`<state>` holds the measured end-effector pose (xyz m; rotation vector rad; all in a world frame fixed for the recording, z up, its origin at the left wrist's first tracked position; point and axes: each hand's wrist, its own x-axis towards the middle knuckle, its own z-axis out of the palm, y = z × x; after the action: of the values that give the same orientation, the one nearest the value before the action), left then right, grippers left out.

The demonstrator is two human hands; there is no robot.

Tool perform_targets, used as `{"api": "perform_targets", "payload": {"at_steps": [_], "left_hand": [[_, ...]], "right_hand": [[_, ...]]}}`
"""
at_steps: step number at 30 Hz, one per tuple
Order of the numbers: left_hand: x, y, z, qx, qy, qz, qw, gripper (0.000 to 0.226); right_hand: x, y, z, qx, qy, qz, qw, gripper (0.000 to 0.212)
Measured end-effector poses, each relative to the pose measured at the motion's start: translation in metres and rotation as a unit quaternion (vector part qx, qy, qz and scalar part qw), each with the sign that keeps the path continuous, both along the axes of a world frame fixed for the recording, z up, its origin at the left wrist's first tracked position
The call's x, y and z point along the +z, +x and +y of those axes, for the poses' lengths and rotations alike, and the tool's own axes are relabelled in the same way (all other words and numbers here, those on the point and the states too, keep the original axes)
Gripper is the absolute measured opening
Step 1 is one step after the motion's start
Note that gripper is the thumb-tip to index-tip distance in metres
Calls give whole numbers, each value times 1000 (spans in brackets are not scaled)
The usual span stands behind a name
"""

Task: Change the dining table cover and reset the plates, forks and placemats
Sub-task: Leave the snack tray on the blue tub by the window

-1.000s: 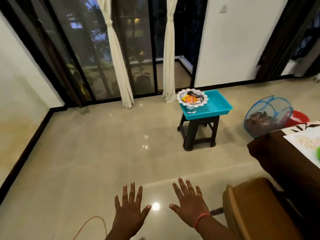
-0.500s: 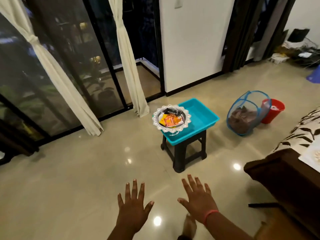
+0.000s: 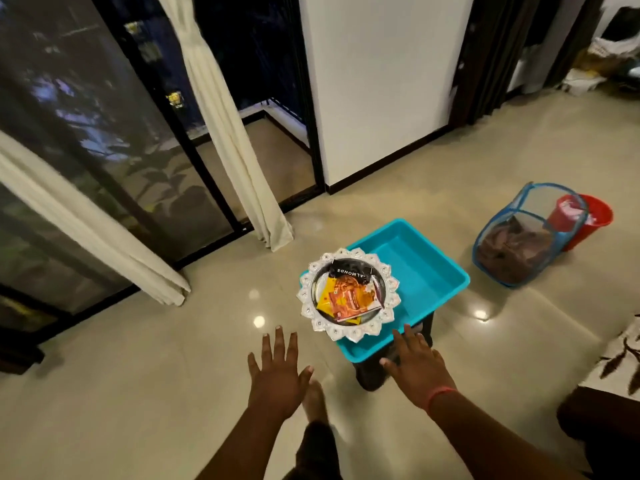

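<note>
Left hand palm down, fingers spread, holds nothing, above floor. Right hand same, fingers splayed, empty, over near edge of teal tray on dark stool. Silver plate with snack packets sits at tray's near-left corner, just ahead of both hands. Table edge with leaf-print cover at far right. Mesh basket, red bucket beyond.

bowl on near-left corner of tray | packets in bowl | tray on stool | hamper right of tray | bucket behind hamper
</note>
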<state>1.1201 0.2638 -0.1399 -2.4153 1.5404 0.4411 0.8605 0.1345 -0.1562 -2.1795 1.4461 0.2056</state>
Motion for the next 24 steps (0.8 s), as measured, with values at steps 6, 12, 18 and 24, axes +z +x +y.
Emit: {"api": "perform_targets", "payload": {"at_steps": [6,12,18,24], "left_hand": [[-6,63,-146,-42,24,82,995,75],[-15,124,-240,43,29,285,957,70],[-42,136,-303,143,90,392,904,42],[-66,141,-323,209,117,418,877,22]], "right_hand": [[-43,46,-72,-134,72,-37,988,79],[-42,88,-110,-396,197,-175,880,58],[-64,101,-125,-490,228,-184,821,27],[-99,100,-119,-562,240,-195,767,17]]}}
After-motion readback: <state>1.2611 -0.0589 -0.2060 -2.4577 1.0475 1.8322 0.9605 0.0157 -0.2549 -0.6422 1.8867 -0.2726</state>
